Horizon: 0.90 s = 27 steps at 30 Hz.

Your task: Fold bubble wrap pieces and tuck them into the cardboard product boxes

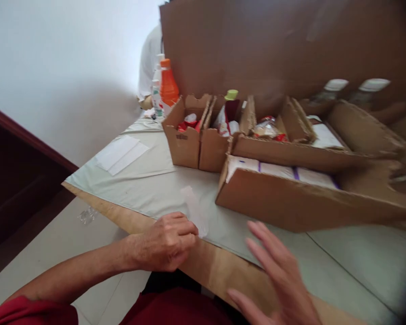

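Observation:
My left hand [172, 239] is closed at the table's front edge, knuckles up. Its fingertips pinch the near end of a narrow translucent plastic strip [192, 205], which lies on the pale green cloth; whether it is a small bag I cannot tell. My right hand [279, 275] is held open over the edge further right, fingers spread and slightly blurred, with nothing in it. Beyond it stands a long cardboard box [264, 198] holding white packs [277, 170] with purple bands.
Behind are cardboard bins [186, 151] with wrapped goods, an orange bottle [169, 85] and white-capped bottles [336, 85]. White papers [120, 153] lie at left. Clear plastic scrap [87, 215] is on the floor. Another person's white sleeve [149, 67] shows behind a tall cardboard panel [257, 45].

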Tool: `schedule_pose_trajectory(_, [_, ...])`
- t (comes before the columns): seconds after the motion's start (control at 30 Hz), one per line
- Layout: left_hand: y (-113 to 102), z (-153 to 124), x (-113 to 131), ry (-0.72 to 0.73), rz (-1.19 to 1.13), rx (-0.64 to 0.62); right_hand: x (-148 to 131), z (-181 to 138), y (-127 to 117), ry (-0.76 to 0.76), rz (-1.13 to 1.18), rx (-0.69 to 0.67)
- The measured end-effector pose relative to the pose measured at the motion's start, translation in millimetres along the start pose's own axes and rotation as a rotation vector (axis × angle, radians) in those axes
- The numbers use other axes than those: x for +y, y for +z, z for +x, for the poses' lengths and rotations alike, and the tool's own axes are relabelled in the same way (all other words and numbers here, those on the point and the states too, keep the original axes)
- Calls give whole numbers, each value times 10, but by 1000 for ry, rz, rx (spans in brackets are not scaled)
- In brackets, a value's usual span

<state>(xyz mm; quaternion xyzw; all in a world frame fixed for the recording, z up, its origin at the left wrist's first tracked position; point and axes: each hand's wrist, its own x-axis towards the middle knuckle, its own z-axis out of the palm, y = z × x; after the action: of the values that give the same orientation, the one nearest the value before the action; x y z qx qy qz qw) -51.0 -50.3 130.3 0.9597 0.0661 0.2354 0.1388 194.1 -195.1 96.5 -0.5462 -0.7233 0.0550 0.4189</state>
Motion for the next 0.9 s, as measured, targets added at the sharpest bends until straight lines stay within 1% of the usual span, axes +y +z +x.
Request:
schedule_pose_trajectory(0.03, [12, 89, 97, 53, -32, -63, -112, 81, 24, -66, -2, -88])
schedule_pose_trajectory(0.07, [7, 161, 188, 98, -63, -119, -196, 168, 46, -99, 18, -179])
schedule_pose_trajectory(0.13, [-37, 248, 332, 149, -124, -192, -267, 307, 69, -98, 95, -333])
schedule_pose_trajectory(0.2, [-84, 260, 397, 135, -169, -208, -227, 335, 52, -13, 192, -443])
schedule_pose_trajectory(0.27, [-93, 212, 371, 50, -209, -220, -127, 242, -17, 108, 253, -484])
schedule_pose_trajectory(0.4, [-4, 57, 160, -233, -321, -313, 78, -79, -290, 337, 214, -418])
schedule_pose_trajectory(0.5, [75, 37, -2, -411, -405, -295, 151, -199, -504, 426, 152, -374])
schedule_pose_trajectory(0.57, [136, 104, -102, -461, -478, -305, 187, -196, -586, 458, 119, -338])
schedule_pose_trajectory(0.63, [230, 207, -215, -481, -523, -343, 261, -168, -602, 496, 78, -314])
schedule_pose_trajectory(0.7, [354, 295, -339, -494, -454, -340, 392, -164, -569, 544, -23, -261])
schedule_pose_trajectory(0.73, [419, 318, -398, -494, -367, -304, 475, -183, -542, 560, -111, -203])
schedule_pose_trajectory(0.8, [528, 308, -483, -451, -152, -174, 638, -262, -489, 558, -319, -49])
schedule_pose_trajectory(0.87, [586, 240, -492, -372, 11, -30, 739, -369, -437, 507, -474, 76])
schedule_pose_trajectory(0.9, [598, 198, -461, -339, 59, 29, 750, -414, -405, 473, -515, 106])
